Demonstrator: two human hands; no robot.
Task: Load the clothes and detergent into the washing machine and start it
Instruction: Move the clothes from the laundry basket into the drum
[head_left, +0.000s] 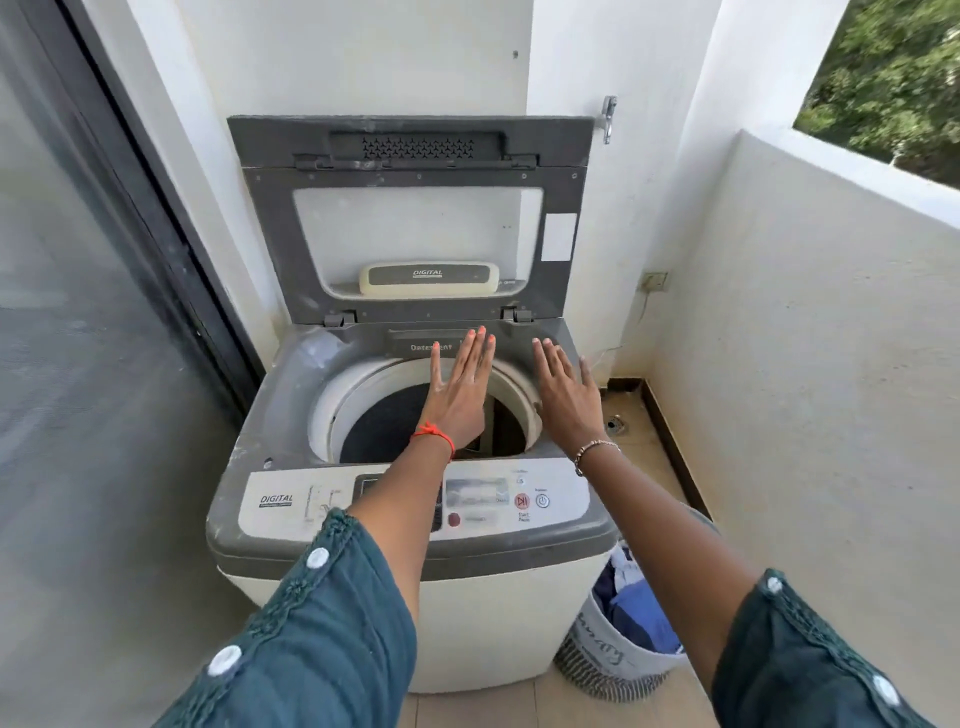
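A top-loading washing machine (291, 415) stands in front of me with its folding lid (415, 218) raised against the wall. The round drum opening (374, 421) shows a dark inside; I cannot tell whether clothes lie in it. My left hand (460, 387) is stretched flat over the drum, fingers apart, fingertips near the detergent drawer (415, 345) at the back rim. Beside it, my right hand (566, 395) hovers over the drum's right rim, also flat and holding nothing. The control panel (483, 501) with its start button (522, 501) lies under my forearms.
A laundry basket (613, 649) with blue and white clothes (636, 608) stands on the floor right of the machine. A dark-framed glass door (104, 260) runs along the left. A low balcony wall (805, 364) closes the right side, with a floor drain (616, 425) near it.
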